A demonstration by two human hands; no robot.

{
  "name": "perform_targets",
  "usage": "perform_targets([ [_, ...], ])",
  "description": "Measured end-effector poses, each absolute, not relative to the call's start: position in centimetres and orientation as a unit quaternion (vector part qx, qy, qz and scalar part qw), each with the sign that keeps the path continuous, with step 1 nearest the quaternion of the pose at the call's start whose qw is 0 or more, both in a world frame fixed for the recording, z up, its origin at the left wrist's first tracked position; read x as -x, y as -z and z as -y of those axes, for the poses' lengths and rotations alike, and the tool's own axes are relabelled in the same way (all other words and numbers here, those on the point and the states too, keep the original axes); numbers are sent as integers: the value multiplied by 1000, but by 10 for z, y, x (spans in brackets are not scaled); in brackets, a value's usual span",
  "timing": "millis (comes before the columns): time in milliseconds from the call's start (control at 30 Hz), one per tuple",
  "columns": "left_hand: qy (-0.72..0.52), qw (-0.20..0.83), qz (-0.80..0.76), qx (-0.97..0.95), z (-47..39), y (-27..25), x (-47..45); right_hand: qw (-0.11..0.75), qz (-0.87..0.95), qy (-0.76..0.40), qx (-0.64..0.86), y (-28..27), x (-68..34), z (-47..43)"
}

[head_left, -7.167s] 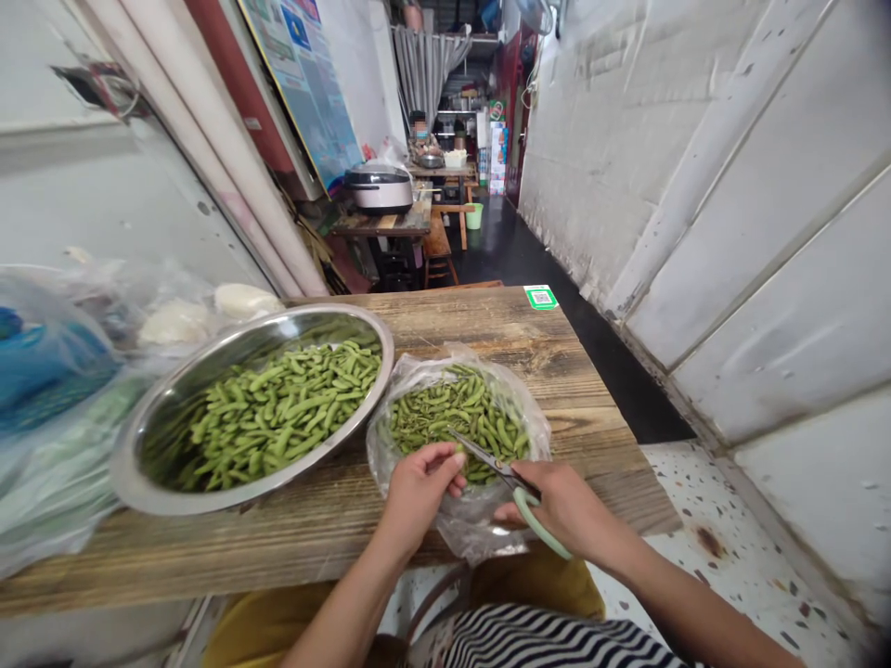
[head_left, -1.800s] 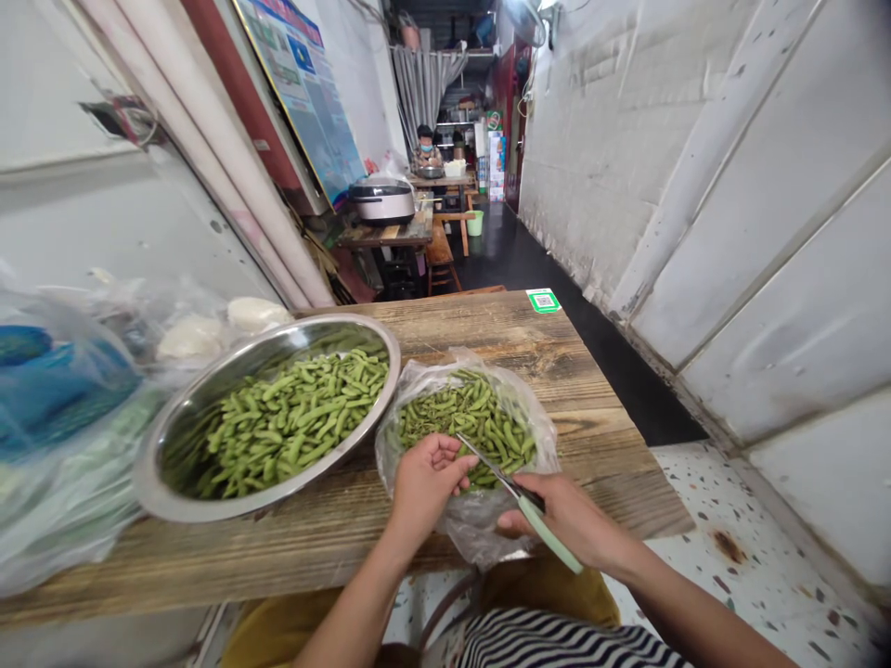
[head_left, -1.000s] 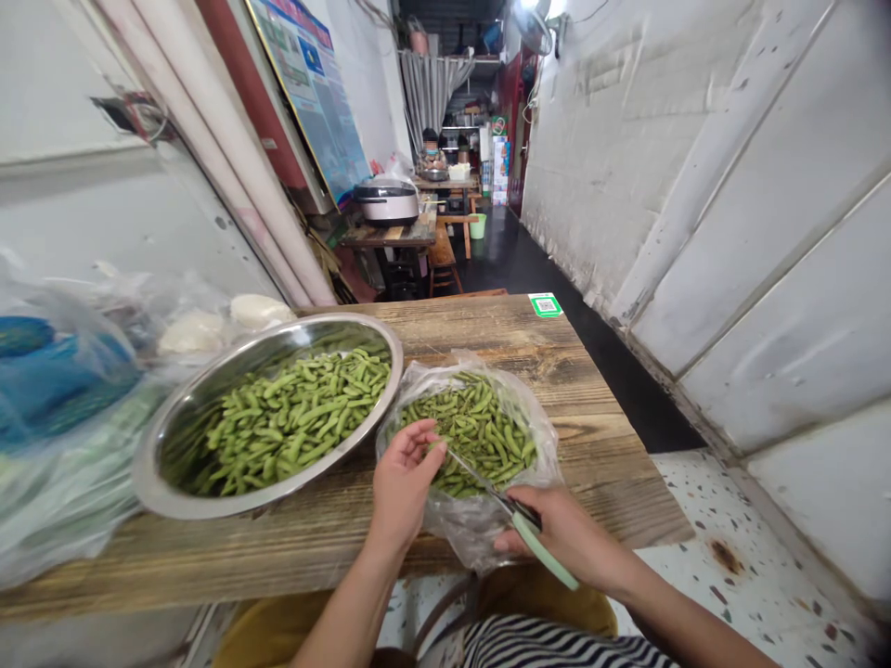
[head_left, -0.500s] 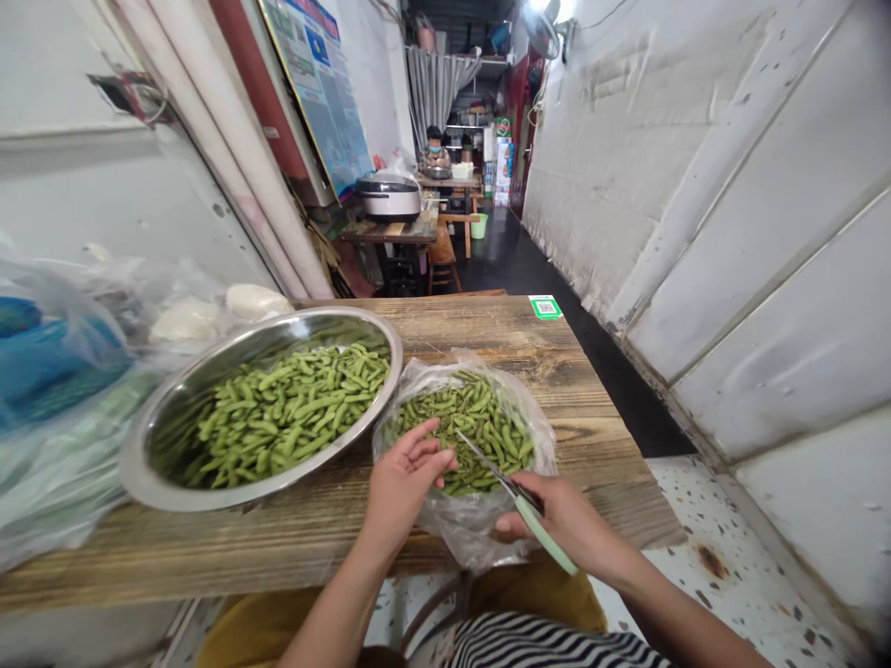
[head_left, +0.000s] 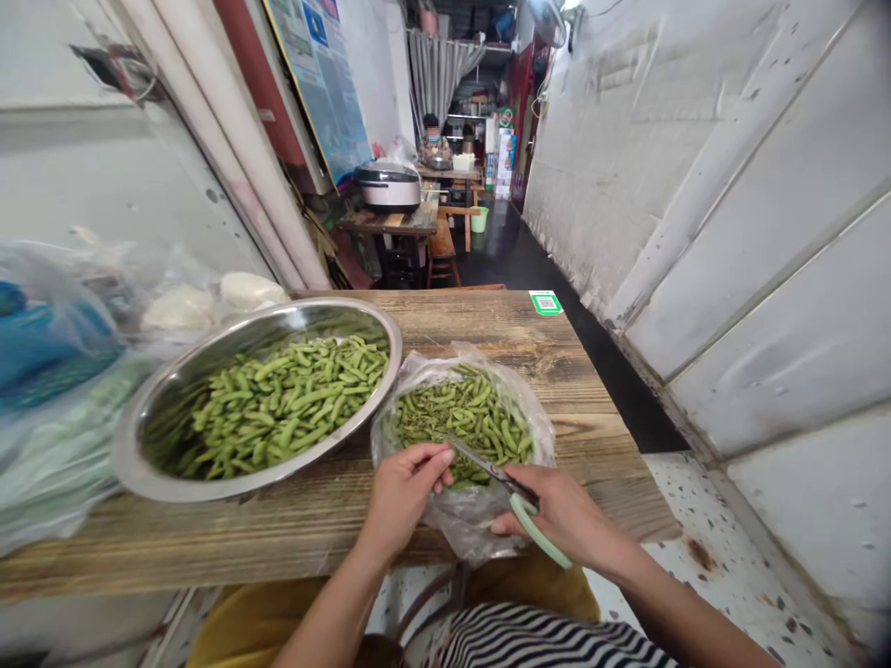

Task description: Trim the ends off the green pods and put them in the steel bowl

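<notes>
The left hand sits at the near edge of the bag of pods, fingers curled and pinched together at the tip of the scissors. Half a second ago the same fingers were spread loosely over the pods; now they have closed, most likely on a single pod, though the pod itself is hidden behind the fingertips and cannot be made out. The right hand is wrapped around the pale green scissor handle, blades pointing up and left towards the left hand's fingertips. The blades look nearly closed, with their tips right at the pinch; a moment earlier they stood a little apart from the hand.

By the look of it, the picking-up part of the cycle is over and a cut is in hand: the left hand has gone from searching the pile to presenting something to the blades.

The bag lies open on the table, hanging partly over the near edge, just right of the bowl. The bowl is steel, touches the bag's left side, and holds a larger heap of pods, which looks unchanged over the last seconds. Other bags stand to the far left. A green sticker is on the table's far corner.
</notes>
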State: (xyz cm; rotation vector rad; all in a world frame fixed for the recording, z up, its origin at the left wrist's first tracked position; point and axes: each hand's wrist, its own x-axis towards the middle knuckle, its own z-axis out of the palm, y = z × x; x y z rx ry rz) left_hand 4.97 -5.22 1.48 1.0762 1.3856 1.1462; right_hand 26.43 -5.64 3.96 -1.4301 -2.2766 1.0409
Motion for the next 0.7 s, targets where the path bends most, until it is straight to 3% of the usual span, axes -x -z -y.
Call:
perform_targets([
  [467, -397, 574, -553, -454, 55, -15, -47, 127, 792, -370, 468, -20, -276, 55],
  [600, -476, 605, -530, -357, 53, -16, -37, 133, 768, -358, 515, -14, -279, 53],
  [700, -538, 561, -540, -323, 46, -18, -26, 137, 756, -336, 544, -15, -280, 51],
])
